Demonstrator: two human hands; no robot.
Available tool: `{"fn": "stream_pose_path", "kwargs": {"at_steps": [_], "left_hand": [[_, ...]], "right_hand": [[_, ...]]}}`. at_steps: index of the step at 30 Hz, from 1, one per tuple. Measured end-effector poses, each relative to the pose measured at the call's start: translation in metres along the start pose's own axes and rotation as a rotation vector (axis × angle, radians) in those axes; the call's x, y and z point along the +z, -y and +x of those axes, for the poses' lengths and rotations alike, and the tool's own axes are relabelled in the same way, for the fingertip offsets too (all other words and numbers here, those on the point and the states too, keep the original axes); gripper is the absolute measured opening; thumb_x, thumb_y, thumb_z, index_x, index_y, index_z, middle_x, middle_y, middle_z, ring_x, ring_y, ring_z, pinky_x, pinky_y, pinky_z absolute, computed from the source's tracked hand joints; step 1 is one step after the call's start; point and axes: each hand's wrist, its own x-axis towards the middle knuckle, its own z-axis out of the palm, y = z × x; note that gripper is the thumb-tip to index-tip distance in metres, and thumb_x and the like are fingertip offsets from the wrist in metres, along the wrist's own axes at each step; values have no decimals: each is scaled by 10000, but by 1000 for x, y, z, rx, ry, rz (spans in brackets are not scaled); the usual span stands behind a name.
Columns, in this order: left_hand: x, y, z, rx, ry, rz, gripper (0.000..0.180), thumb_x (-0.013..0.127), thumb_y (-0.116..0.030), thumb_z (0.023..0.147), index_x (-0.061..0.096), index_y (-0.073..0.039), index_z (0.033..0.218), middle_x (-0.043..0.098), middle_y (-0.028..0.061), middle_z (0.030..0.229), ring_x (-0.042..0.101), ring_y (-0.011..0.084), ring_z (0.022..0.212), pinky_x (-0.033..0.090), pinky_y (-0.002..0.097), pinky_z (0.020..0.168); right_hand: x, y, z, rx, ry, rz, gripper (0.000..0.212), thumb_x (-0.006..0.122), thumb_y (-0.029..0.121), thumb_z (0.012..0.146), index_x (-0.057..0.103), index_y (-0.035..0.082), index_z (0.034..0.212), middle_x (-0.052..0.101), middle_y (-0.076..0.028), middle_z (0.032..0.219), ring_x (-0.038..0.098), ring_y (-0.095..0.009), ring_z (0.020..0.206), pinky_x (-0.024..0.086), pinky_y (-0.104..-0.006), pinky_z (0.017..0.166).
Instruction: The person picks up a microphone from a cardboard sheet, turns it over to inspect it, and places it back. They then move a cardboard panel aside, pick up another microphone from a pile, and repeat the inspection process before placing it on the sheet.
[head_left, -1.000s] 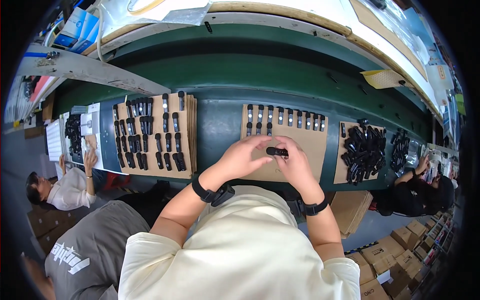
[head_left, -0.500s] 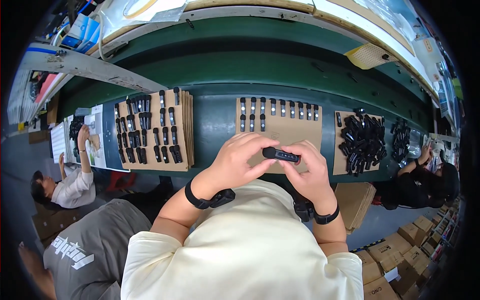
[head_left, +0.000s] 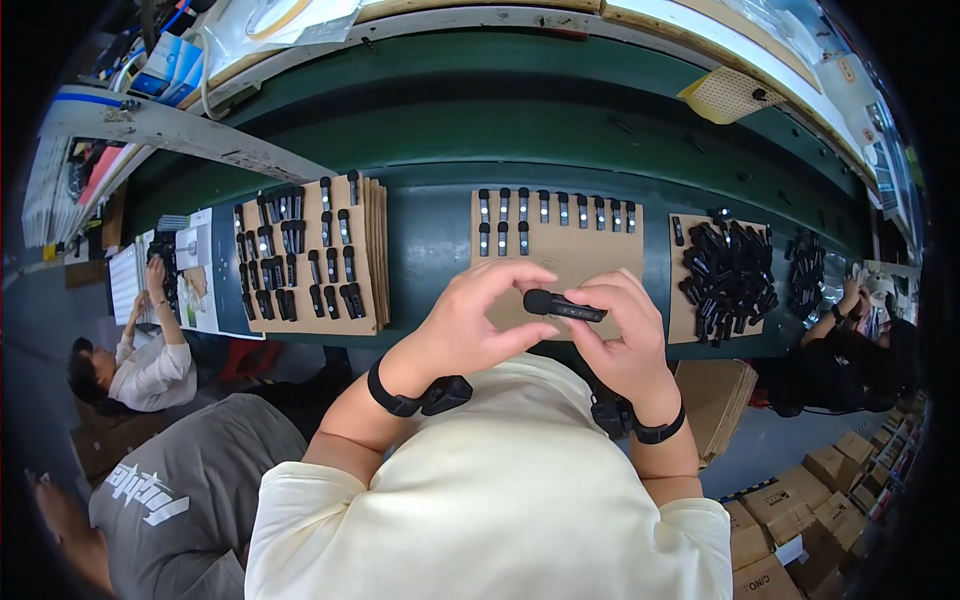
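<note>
A small black clip-on microphone (head_left: 563,305) with a round foam tip lies level in front of my chest. My right hand (head_left: 628,325) pinches its body between thumb and fingers. Around the foam tip, my left hand (head_left: 470,318) has thumb and index finger spread apart, not gripping it. Beyond my hands, a cardboard sheet (head_left: 585,260) carries similar microphones (head_left: 524,239) in two rows along its far part. To the right, a dense heap of black microphones (head_left: 728,280) covers another cardboard sheet (head_left: 682,325).
On the left stands a stack of cardboard sheets (head_left: 377,260) with microphones laid in groups. A smaller black pile (head_left: 806,270) sits at the far right of the green bench (head_left: 430,240). A metal post (head_left: 190,135) slants at back left. Other people work at both sides.
My left thumb and index finger have opened away from the foam tip. The microphone stays in my right hand, its visible face turned slightly.
</note>
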Motion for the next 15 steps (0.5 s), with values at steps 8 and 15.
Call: {"fn": "stream_pose_path", "kwargs": {"at_steps": [8, 15], "left_hand": [[-5, 18, 2, 32, 98, -78, 296, 734, 3, 749, 632, -8, 1027, 636, 96, 992, 599, 220, 885, 470, 328, 828], [0, 27, 8, 7, 125, 80, 263, 715, 14, 757, 633, -4, 1006, 632, 105, 978, 609, 231, 906, 480, 331, 830]], "right_hand": [[-6, 8, 2, 183, 27, 45, 315, 728, -15, 716, 624, 33, 1009, 589, -63, 874, 504, -175, 685, 427, -283, 619], [1, -14, -6, 320, 141, 42, 254, 697, 17, 768, 610, 14, 1007, 587, -60, 837, 499, -149, 660, 420, -264, 598]]}}
